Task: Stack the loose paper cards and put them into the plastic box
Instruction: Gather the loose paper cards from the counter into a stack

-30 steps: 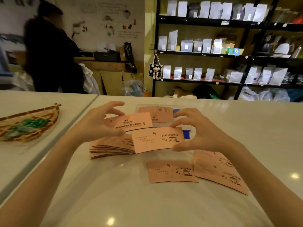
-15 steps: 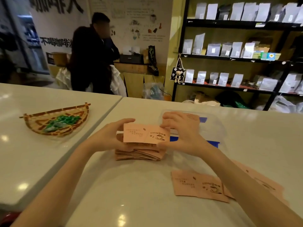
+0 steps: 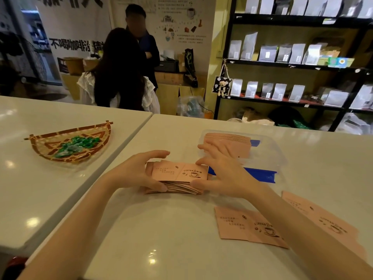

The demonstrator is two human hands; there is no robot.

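Observation:
A stack of pink paper cards (image 3: 177,178) with a coffee-cup print lies on the white table. My left hand (image 3: 139,172) grips its left end and my right hand (image 3: 220,172) its right end. Behind my right hand stands the clear plastic box (image 3: 268,156) with blue clasps, and a pile of pink cards (image 3: 228,141) lies inside it. A loose card (image 3: 248,227) lies flat at the near right. Another loose card (image 3: 323,221) lies beyond my right forearm, partly hidden by it.
A woven basket (image 3: 70,144) of green wrapped sweets sits on the neighbouring table at the left, across a narrow gap. Two people (image 3: 125,71) stand behind the tables. Black shelves (image 3: 292,65) with grey pouches fill the back right.
Both hands brought the held cards down onto the stack and now clasp its two ends. The camera view turned left and the two loose cards moved toward the right edge.

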